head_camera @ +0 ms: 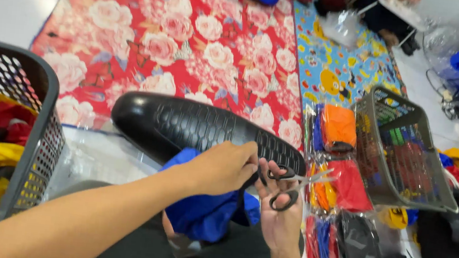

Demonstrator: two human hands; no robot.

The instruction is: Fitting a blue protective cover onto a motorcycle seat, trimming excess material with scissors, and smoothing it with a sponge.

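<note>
A long black seat-shaped piece [185,122] with a honeycomb pattern lies across my lap, with blue fabric [204,213] bunched under its near edge. My left hand [220,167] reaches in from the lower left and pinches the near edge of the black piece where it meets the blue fabric. My right hand [279,221] holds black-handled scissors [291,186]. The blades point right and are slightly apart, just beside my left fingertips.
A grey perforated basket [37,144] with red and yellow cloth stands at my left. A second grey basket [400,157] of coloured items stands at the right. Beside it lie clear bags of orange, red and black goods [342,185]. A red floral mat [182,35] covers the floor ahead.
</note>
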